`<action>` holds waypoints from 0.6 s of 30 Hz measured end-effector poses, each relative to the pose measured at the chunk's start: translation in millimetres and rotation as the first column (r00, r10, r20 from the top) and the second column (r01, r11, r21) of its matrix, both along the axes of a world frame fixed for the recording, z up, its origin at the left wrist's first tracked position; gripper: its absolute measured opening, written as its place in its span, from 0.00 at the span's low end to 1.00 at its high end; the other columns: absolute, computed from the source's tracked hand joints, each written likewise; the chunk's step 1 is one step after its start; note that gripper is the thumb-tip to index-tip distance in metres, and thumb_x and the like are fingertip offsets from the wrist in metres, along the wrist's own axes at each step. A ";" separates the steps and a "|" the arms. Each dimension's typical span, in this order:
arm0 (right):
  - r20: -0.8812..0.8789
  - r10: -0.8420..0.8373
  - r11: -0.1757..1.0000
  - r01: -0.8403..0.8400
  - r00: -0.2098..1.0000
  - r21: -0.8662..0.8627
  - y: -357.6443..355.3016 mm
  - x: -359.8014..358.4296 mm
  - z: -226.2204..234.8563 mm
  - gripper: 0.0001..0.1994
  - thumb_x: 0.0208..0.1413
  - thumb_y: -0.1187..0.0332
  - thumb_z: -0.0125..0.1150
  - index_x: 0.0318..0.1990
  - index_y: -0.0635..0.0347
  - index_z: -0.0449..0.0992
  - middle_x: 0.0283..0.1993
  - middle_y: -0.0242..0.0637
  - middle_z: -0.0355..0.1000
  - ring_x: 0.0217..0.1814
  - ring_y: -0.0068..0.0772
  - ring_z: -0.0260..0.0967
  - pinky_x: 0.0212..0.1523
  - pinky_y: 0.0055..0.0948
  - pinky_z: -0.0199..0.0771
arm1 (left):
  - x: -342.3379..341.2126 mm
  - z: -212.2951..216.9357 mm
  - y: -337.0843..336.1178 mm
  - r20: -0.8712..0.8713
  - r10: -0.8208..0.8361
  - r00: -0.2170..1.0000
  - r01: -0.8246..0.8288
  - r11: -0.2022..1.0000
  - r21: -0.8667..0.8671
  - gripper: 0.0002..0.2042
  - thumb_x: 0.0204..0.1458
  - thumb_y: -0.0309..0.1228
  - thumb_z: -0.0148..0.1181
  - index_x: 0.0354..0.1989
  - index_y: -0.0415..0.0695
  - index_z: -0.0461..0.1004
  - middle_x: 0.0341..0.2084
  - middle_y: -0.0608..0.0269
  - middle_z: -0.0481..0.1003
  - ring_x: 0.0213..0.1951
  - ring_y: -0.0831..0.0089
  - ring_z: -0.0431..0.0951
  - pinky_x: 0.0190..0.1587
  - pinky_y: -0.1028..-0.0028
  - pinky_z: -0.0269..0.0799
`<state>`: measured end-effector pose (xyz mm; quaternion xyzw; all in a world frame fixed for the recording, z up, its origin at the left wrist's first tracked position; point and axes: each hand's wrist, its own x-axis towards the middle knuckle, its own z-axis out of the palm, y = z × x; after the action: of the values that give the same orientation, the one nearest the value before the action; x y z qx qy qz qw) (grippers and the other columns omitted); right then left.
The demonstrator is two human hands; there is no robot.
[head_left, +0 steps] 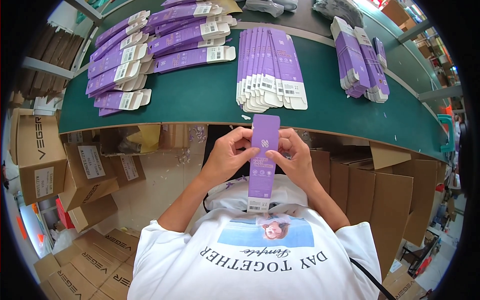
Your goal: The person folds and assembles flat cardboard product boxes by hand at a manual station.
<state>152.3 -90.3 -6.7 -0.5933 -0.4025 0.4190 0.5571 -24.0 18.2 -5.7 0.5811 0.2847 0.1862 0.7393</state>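
A long narrow purple carton [262, 165] stands upright in front of my chest, just below the edge of the green table [200, 102]. My left hand [227, 156] grips its left side and my right hand [295, 157] grips its right side, both near the upper half. A fanned stack of flat purple cartons [270, 70] lies on the table straight ahead of my hands.
Many folded purple cartons [150, 45] lie spread at the table's far left, and bundled flat ones [360, 60] sit at the right. Brown cardboard boxes [85, 170] stand on the floor to my left and flattened cardboard [395, 200] to my right.
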 end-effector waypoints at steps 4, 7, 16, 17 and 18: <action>0.039 0.005 1.000 -0.005 0.999 0.013 3.5 11.4 -9.4 0.12 0.53 0.78 0.67 0.45 0.61 0.76 0.33 0.33 0.75 0.29 0.18 0.63 0.32 0.18 0.66 | 16.3 5.0 -5.1 0.033 0.131 0.991 -0.135 0.974 0.180 0.20 0.52 0.20 0.64 0.55 0.40 0.74 0.41 0.62 0.74 0.42 0.74 0.73 0.48 0.75 0.72; 0.077 -0.021 0.998 0.017 0.997 0.052 7.5 14.9 -12.1 0.11 0.53 0.79 0.67 0.44 0.60 0.77 0.36 0.34 0.74 0.31 0.18 0.62 0.33 0.17 0.66 | 25.5 9.0 -7.0 0.109 0.288 0.951 -0.308 0.880 0.362 0.20 0.50 0.22 0.66 0.54 0.40 0.75 0.42 0.62 0.73 0.42 0.72 0.72 0.50 0.73 0.71; 0.292 0.008 0.982 -0.063 0.956 0.180 11.1 15.9 21.2 0.21 0.48 0.83 0.66 0.52 0.62 0.78 0.46 0.33 0.70 0.34 0.20 0.61 0.36 0.17 0.65 | 29.1 25.7 -4.2 -0.039 0.255 0.966 -0.124 0.591 0.797 0.23 0.44 0.23 0.70 0.53 0.45 0.78 0.40 0.65 0.75 0.39 0.72 0.71 0.45 0.72 0.69; 0.290 0.007 0.982 -0.060 0.957 0.177 9.7 16.0 25.5 0.21 0.48 0.83 0.66 0.52 0.62 0.78 0.46 0.33 0.70 0.34 0.20 0.61 0.36 0.17 0.65 | 28.4 28.1 -4.7 -0.043 0.252 0.967 -0.120 0.594 0.795 0.23 0.44 0.23 0.70 0.53 0.45 0.78 0.40 0.65 0.75 0.39 0.72 0.71 0.45 0.72 0.69; 0.218 0.014 0.990 -0.044 0.976 0.137 7.6 16.0 30.1 0.21 0.47 0.84 0.67 0.52 0.62 0.79 0.45 0.33 0.70 0.34 0.20 0.61 0.36 0.16 0.64 | 27.4 30.4 -4.9 -0.033 0.231 0.972 -0.113 0.588 0.801 0.23 0.44 0.23 0.70 0.52 0.45 0.78 0.39 0.65 0.74 0.39 0.71 0.70 0.44 0.72 0.68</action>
<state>168.3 -82.6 23.5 -0.5887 -0.4980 0.3306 0.5442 3.4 13.3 24.8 0.8290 0.2759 0.3244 0.3624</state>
